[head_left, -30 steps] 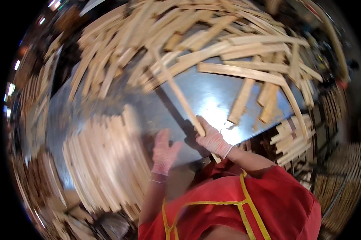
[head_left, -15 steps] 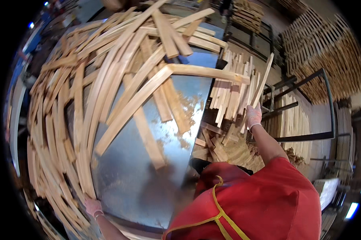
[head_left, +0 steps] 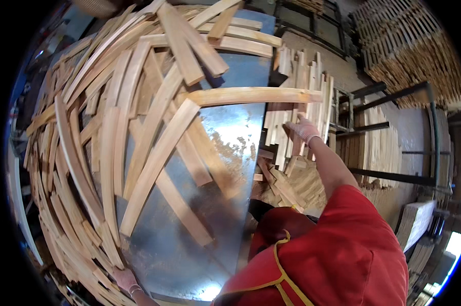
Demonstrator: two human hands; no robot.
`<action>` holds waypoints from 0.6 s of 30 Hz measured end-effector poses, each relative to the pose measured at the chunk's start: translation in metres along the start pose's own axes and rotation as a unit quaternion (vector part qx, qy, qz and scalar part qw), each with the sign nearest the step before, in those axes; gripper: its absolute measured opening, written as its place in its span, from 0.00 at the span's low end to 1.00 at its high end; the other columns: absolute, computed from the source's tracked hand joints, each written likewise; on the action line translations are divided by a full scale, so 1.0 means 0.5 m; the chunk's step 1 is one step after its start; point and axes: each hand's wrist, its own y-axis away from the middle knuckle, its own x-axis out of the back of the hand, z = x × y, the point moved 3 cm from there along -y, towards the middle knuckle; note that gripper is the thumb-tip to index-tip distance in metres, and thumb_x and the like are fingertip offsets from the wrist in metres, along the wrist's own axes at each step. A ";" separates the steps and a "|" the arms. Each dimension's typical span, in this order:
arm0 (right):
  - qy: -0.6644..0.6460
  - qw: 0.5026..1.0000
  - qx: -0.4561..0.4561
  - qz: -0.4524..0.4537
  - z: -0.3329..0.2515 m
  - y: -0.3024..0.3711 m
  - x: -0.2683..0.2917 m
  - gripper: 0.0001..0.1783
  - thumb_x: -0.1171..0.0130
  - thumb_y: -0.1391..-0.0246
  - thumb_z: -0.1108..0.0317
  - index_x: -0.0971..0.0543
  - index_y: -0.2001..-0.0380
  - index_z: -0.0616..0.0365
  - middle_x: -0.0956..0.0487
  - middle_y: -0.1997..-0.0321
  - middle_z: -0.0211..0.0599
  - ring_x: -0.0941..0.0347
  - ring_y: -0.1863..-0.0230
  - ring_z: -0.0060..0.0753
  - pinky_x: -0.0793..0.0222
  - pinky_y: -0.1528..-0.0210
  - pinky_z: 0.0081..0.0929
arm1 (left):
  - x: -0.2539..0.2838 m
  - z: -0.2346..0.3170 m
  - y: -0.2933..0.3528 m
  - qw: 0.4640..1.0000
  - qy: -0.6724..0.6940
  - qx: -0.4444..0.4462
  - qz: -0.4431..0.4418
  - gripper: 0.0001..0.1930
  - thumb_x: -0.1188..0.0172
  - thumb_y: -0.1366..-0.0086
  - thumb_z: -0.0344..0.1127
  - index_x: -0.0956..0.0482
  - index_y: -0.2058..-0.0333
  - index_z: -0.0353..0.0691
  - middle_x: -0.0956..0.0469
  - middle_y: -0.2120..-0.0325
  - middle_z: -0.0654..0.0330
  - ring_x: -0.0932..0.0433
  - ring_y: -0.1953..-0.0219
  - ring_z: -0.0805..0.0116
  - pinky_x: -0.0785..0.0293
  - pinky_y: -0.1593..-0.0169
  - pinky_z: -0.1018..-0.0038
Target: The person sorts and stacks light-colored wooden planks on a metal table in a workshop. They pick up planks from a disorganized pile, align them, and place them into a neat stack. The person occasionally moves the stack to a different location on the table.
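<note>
Near the lower left, my left hand [head_left: 126,279], in a pinkish work glove, is closed at the near end of a long wooden slat [head_left: 111,229]. Its fingertips are partly hidden by the wood. My right hand [head_left: 304,128], gloved alike, reaches over a bundle of pale slats [head_left: 281,122] to the right of the metal table [head_left: 184,255]. Its fingers are apart and touch the top of the bundle; nothing is gripped in them. Two slats meet at an angle on the table: a diagonal slat [head_left: 159,168] and a crosswise slat [head_left: 256,96] reaching over toward the bundle.
A heap of loose slats [head_left: 62,204] covers the table's left and far sides. Black metal frames [head_left: 393,176] stand to the right, beside upright-looking stacked strips [head_left: 383,148]. A tall wood stack [head_left: 414,56] is at the far right. Short offcuts [head_left: 284,188] lie below the table edge.
My right hand has let go of the slat it held upright and moved left and up onto the bundle. The view has shifted; my left hand stays at the slat's end.
</note>
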 end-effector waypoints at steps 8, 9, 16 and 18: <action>0.061 0.868 0.460 0.178 -0.406 0.204 0.098 0.38 0.27 0.46 0.60 0.24 0.33 0.61 0.20 0.35 0.54 0.25 0.34 0.58 0.32 0.28 0.47 | 0.195 -0.026 0.162 0.974 0.060 -0.092 0.198 0.23 0.31 0.41 0.36 0.19 0.46 0.38 0.17 0.57 0.46 0.19 0.50 0.42 0.23 0.48 0.47; 0.102 0.861 0.479 0.136 -0.491 0.227 0.111 0.42 0.28 0.47 0.57 0.28 0.31 0.63 0.23 0.32 0.56 0.28 0.31 0.59 0.35 0.25 0.47 | 0.195 -0.038 0.198 0.964 0.089 -0.112 0.224 0.25 0.31 0.38 0.41 0.19 0.45 0.38 0.16 0.54 0.46 0.19 0.49 0.41 0.23 0.46 0.48; 0.387 0.851 0.347 0.075 -0.534 0.181 0.027 0.32 0.29 0.49 0.54 0.21 0.45 0.60 0.16 0.44 0.57 0.18 0.45 0.64 0.20 0.43 0.52 | -0.086 -0.043 0.598 0.687 0.659 0.156 -0.264 0.24 0.35 0.33 0.48 0.19 0.46 0.37 0.15 0.56 0.48 0.15 0.51 0.51 0.21 0.48 0.61; 0.171 0.907 0.383 -0.043 -0.450 0.248 0.034 0.27 0.23 0.53 0.57 0.16 0.53 0.63 0.12 0.57 0.57 0.14 0.55 0.54 0.20 0.51 0.48 | -0.071 -0.032 0.701 0.718 0.629 0.192 -0.229 0.22 0.36 0.34 0.43 0.20 0.46 0.37 0.15 0.53 0.49 0.16 0.47 0.52 0.21 0.45 0.63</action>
